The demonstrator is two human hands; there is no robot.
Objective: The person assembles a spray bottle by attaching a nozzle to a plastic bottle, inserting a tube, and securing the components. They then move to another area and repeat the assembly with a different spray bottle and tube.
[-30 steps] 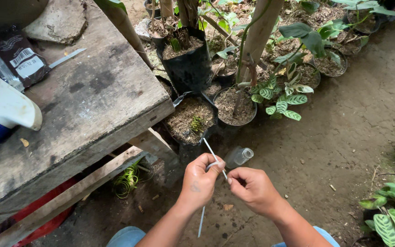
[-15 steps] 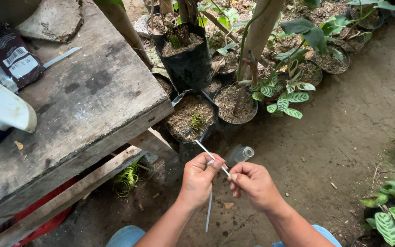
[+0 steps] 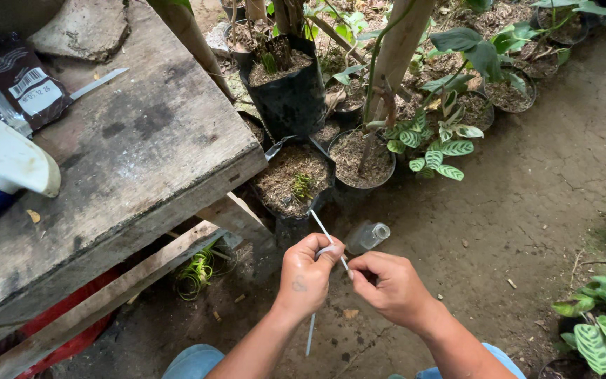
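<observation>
- Head view, hands: the left hand is closed in a pinch around a thin white rod, fingers curled and thumb pressed at its mid-length. The right hand is closed too, its fingertips meeting the rod just beside the left thumb.
- Head view, location: the rod sits between both hands, above the bare earth floor, near a small clear bottle lying on the ground just beyond the knuckles.
- Handling, as judged: the rod looks very light, narrow and smooth; likely stiff but easily bent or snapped. A fingertip pinch near the middle suits it; a slack grip could let it slide.
- Orientation: the long axis runs diagonally, its upper end pointing up-left toward a black grow bag, its lower end emerging below the left hand, pointing down toward the person.
- Surroundings: a weathered wooden table stands at left, apart from the hands.
</observation>
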